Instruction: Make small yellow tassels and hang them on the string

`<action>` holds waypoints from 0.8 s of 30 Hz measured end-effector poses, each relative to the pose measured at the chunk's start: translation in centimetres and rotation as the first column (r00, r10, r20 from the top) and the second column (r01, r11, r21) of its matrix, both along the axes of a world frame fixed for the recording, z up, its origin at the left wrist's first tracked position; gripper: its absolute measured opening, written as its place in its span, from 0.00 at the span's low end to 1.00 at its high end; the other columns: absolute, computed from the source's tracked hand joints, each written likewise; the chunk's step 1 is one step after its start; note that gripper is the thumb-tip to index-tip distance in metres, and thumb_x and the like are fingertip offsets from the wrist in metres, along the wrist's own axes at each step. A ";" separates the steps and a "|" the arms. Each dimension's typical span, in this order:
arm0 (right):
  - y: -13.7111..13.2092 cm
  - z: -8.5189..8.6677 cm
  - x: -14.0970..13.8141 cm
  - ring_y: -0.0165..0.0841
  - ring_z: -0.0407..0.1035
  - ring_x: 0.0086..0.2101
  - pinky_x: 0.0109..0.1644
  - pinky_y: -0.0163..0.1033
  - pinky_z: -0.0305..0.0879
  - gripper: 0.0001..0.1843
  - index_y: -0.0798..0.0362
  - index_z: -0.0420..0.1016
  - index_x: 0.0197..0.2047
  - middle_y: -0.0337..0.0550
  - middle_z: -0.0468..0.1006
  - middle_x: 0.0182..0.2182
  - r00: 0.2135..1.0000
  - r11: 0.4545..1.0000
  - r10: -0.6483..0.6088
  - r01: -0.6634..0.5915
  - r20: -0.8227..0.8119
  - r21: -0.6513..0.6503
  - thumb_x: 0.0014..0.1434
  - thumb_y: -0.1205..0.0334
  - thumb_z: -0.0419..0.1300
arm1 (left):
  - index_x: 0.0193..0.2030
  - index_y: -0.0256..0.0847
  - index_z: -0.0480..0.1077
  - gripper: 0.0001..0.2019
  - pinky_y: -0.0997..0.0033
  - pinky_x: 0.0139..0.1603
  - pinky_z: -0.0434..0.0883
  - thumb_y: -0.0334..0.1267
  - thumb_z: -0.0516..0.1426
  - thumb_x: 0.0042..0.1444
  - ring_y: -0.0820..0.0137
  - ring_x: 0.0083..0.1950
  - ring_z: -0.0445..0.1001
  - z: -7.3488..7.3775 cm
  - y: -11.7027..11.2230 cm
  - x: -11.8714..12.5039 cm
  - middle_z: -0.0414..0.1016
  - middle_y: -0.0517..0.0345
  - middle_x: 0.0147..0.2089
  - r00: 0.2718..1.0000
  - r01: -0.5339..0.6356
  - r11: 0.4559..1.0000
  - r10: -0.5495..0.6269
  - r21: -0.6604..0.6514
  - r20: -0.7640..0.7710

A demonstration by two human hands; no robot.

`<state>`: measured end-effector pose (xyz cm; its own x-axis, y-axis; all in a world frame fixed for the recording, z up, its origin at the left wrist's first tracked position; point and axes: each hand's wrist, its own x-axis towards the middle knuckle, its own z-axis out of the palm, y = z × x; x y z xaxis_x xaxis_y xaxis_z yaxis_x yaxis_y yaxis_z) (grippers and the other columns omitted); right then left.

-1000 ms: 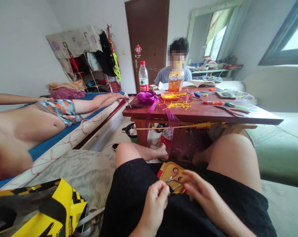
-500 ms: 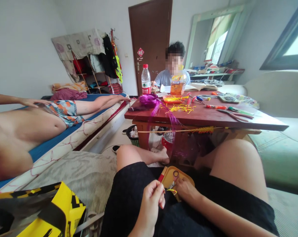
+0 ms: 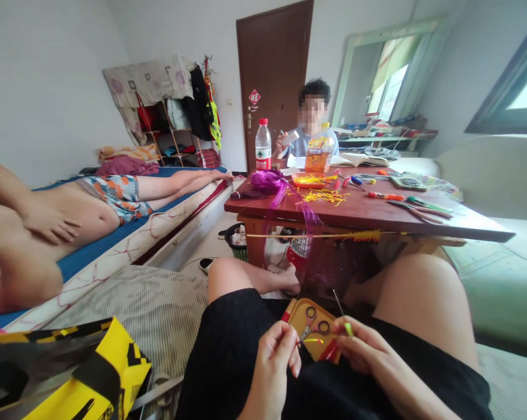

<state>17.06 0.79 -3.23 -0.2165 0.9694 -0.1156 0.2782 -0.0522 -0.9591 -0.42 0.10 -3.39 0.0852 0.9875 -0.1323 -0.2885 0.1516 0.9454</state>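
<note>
My left hand (image 3: 277,353) is closed in a pinch on a small yellow strip (image 3: 313,340) with a reddish tip, held over my lap. Closed around a thin tool (image 3: 348,329), my right hand (image 3: 365,349) is beside the tray's right edge. A slim metal shaft and a yellow-green handle part show; its exact kind is unclear. Between the hands, a mustard-yellow tray (image 3: 299,309) rests on my lap. Scissors (image 3: 311,321) with dark finger rings lie in it. Near my right fingers is a red piece (image 3: 330,351), partly hidden.
Ahead, the red-brown table (image 3: 263,205) bears purple strands (image 3: 270,182), yellow strips (image 3: 327,197), pliers (image 3: 421,209) and bottles. A person (image 3: 313,111) sits behind it. Someone lies on the bed (image 3: 167,207) to the left. A yellow-black bag (image 3: 119,361) stands at lower left.
My right hand has come up out of the tray with the thin tool, uncovering the scissors. The seated person has raised a pale object. At left, a hand has slid along the lying person's belly.
</note>
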 end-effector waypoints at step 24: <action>-2.5 -0.3 -3.2 0.32 0.72 0.23 0.27 0.31 0.70 0.19 0.54 0.73 0.35 0.45 0.77 0.25 0.805 0.605 -0.265 -0.290 0.531 0.742 0.50 0.77 0.44 | 0.22 0.35 0.67 0.14 0.75 0.25 0.57 0.47 0.57 0.44 0.75 0.23 0.59 0.3 -0.4 -0.1 0.63 0.63 0.19 0.924 0.175 0.972 -0.217 -0.155 -0.315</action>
<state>13.84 -1.76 -3.53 -0.3955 0.7304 0.5568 0.7356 0.6149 -0.2842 -0.56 -0.29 -3.05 0.2064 0.9300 -0.3042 0.0817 0.2934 0.9525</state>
